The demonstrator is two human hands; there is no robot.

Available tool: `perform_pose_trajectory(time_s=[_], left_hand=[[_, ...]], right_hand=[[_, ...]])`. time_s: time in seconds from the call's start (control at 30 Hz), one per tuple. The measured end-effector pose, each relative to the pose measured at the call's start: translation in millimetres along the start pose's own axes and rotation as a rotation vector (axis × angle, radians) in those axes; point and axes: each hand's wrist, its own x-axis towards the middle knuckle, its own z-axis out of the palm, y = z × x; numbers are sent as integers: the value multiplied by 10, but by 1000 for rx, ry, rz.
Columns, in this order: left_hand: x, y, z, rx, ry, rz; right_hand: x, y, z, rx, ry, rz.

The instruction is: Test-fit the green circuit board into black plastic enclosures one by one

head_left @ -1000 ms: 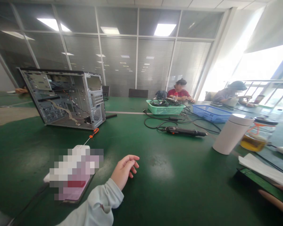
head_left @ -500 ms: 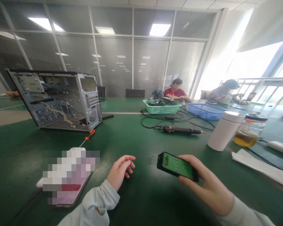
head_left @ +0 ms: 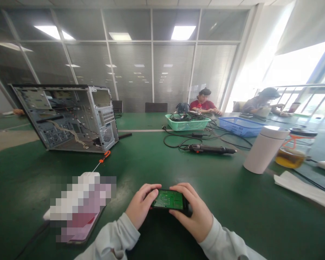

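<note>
Both of my hands hold a small green circuit board in a black frame (head_left: 168, 199) flat above the green table (head_left: 227, 202), close to my body. My left hand (head_left: 139, 207) grips its left end with curled fingers. My right hand (head_left: 193, 212) wraps round its right end. Both sleeves are pale grey.
An open computer case (head_left: 67, 117) stands at the back left, an orange-handled screwdriver (head_left: 102, 159) before it. A blurred item (head_left: 79, 202) lies left of my hands. A black electric screwdriver (head_left: 211, 149), green basket (head_left: 188, 124), blue basket (head_left: 239, 126), white cylinder (head_left: 264, 148), jar (head_left: 294, 151) and papers (head_left: 303, 187) lie right. Two people sit far off.
My right hand came in from the right with the board and brought it to the middle. My left hand left the table and took the board's left end.
</note>
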Motion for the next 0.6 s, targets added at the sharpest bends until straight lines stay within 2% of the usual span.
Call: perform_pose_trajectory(time_s=[0.13,0.37,0.5,0.6], left_hand=[[2,35,4,-20,-2,-84],[51,-21,-28,-134,46,-101],[69,-86,-35,-197,15,-82],[33,-61,-10,-183,-39,-61]], right_hand=[[-30,16,12,43,102,31],[-38,8,-11,130,95,0],[-6,24,-33,241,101,147],[30,54,-52,442,104,290]])
